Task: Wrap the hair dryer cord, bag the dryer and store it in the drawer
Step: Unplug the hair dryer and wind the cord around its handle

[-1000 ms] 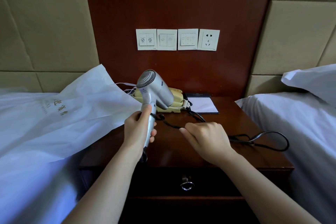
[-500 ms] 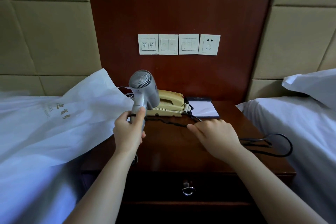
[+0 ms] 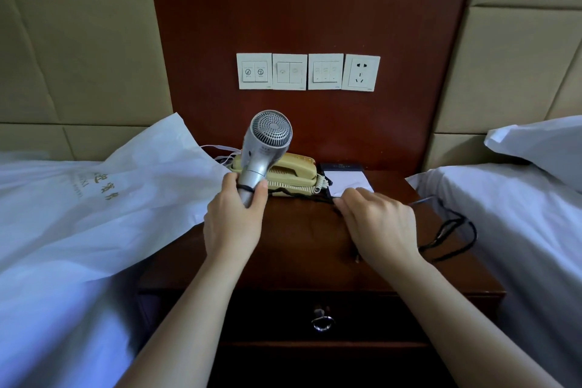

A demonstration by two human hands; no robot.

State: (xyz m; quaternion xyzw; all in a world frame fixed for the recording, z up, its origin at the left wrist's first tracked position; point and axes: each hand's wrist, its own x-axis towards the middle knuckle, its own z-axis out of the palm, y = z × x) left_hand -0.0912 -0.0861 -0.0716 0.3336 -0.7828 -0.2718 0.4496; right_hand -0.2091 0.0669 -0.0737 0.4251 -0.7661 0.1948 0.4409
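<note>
hair dryer (image 3: 267, 148) held upright over the back left of the nightstand (image 3: 302, 239) top, just in front of the telephone (image 3: 296, 170), grille toward the camera. handle gripped in the left hand (image 3: 234, 220), thumb and fingers closed round it, one turn of black cord (image 3: 473, 231) crossing just at the fingertips. right hand (image 3: 378, 224) near the notepad (image 3: 349, 181) at the back right, fingers curled down onto the cord and drawing it taut from the handle; remaining cord slack by the right edge. to wrap well: keep the handle steady, carry the cord round it under light tension, lay turns side by side, let slack slide through the right fingers without kinks, save the plug end for tucking. bag (image 3: 141, 198) on the bed off the left edge, drawer (image 3: 378, 318) closed, neither yet used. against half a second ago: dryer turned more upright, right hand further toward the back right, slack loop drawn in a little.
</note>
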